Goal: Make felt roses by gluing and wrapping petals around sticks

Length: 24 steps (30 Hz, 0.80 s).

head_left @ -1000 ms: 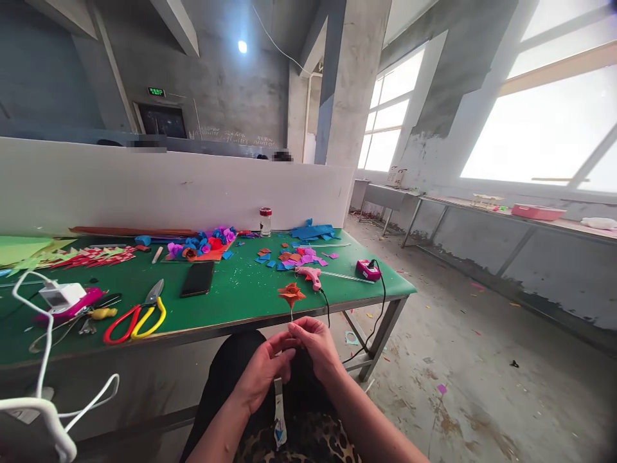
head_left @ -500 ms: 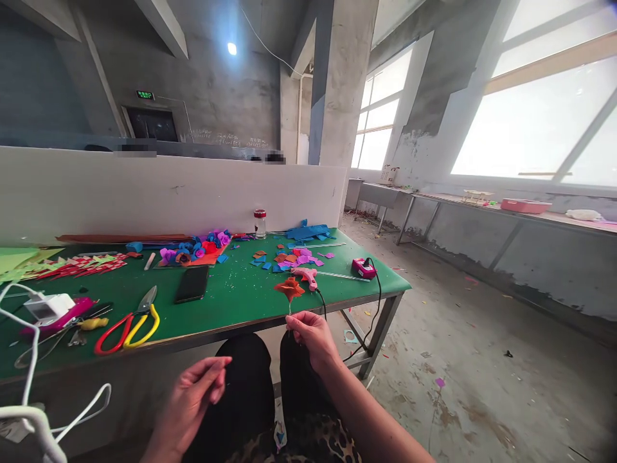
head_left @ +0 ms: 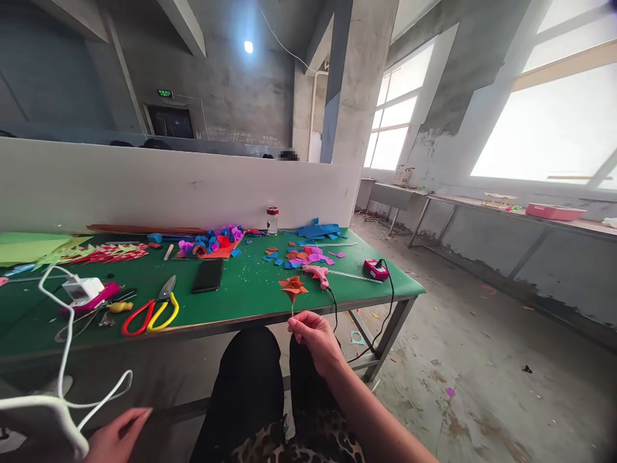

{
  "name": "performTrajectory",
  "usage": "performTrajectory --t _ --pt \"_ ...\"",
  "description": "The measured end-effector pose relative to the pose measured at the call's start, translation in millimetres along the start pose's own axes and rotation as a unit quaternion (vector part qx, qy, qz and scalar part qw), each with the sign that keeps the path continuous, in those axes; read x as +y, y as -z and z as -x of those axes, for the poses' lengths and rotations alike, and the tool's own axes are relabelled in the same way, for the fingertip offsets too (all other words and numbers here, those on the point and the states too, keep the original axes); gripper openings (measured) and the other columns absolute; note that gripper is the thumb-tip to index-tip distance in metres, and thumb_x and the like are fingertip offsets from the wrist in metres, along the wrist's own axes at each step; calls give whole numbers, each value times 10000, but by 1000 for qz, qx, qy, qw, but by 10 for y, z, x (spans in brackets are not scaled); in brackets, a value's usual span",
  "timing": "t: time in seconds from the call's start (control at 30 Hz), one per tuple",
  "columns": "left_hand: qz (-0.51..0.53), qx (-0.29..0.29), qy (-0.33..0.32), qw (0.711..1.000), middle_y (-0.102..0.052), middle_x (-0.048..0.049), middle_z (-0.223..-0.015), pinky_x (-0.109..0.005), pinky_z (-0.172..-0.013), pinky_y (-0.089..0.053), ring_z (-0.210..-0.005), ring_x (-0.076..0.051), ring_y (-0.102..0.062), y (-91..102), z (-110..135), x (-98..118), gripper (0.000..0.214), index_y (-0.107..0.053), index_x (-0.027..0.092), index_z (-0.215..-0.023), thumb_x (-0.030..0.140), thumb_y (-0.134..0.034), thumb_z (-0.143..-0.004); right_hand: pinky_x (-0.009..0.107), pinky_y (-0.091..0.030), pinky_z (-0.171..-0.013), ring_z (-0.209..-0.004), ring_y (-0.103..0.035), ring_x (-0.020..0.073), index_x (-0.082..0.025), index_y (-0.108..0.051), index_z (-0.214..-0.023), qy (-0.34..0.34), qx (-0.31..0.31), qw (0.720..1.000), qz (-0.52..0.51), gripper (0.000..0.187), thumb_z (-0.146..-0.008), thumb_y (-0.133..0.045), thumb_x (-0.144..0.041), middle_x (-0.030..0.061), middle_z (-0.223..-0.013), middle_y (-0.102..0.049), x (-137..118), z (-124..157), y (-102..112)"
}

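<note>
An orange-brown paper flower (head_left: 293,289) with pointed petals stands upright on a thin stem. My right hand (head_left: 311,331) pinches that stem between thumb and fingertips, just over my lap at the table's front edge. Low on the left, my left hand (head_left: 118,437) is partly cut off by the frame, its visible fingers stretched out and holding nothing, close to a white cable (head_left: 103,402). Behind the flower, on the green table (head_left: 260,302), lies a pink glue gun (head_left: 318,275). Small blue, brown and purple paper pieces (head_left: 313,256) are scattered beyond it.
Red-and-yellow-handled scissors (head_left: 152,315), a black phone (head_left: 207,276) and a white charger (head_left: 84,289) lie to the left. Finished paper flowers (head_left: 212,241) and a glass jar (head_left: 272,222) stand near the white partition (head_left: 193,186). A magenta box (head_left: 376,270) with a black cord sits at the right corner.
My left hand has moved down and left, away from my lap, and its fingers have straightened. My right hand still holds the flower, which has turned slightly. The view has swung left.
</note>
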State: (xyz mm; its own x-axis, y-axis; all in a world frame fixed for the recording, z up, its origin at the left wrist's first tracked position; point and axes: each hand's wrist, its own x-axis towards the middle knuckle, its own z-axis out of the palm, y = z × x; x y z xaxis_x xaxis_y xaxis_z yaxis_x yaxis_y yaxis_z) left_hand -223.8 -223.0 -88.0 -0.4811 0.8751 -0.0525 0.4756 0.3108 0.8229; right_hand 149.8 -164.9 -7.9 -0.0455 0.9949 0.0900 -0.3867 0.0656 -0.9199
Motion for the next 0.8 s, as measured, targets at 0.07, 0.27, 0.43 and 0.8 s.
performTrajectory --t 0.07,0.27,0.43,0.8 --pt "96 -35 -4 995 -763 21 -726 -317 -651 -522 -719 -248 -675 -235 180 347 467 -760 305 -716 687 -745 -447 247 -350 -593 -589 -437 101 -174 -698 -665 15 -8 1000 3 279 -638 -840 -413 -3 -665 -617 2 68 -99" --pt "295 -198 -107 929 -758 -98 -1006 -289 -788 -513 -913 -232 -653 -1004 691 1462 484 -781 202 -986 574 -754 -679 270 -375 -613 -606 -476 131 -180 -718 -647 20 -44 997 56 266 -650 -827 -422 3 -625 -621 0 237 -274" --pt "371 -218 -121 895 -769 -95 -974 -336 -908 -481 -961 -251 -662 -1370 739 1723 362 -793 193 -886 507 -771 -705 282 -406 -608 -589 -525 149 -169 -733 -647 40 -21 994 102 282 -656 -814 -439 29 -630 -672 15 241 -202" --pt "426 -260 -48 865 -772 -107 -979 -269 -758 -466 -951 -231 -653 -1414 742 1842 319 -807 191 -892 434 -809 -686 227 -330 -526 -528 -449 91 -144 -734 -682 13 24 998 56 297 -668 -818 -428 -7 -569 -613 93 199 -126"
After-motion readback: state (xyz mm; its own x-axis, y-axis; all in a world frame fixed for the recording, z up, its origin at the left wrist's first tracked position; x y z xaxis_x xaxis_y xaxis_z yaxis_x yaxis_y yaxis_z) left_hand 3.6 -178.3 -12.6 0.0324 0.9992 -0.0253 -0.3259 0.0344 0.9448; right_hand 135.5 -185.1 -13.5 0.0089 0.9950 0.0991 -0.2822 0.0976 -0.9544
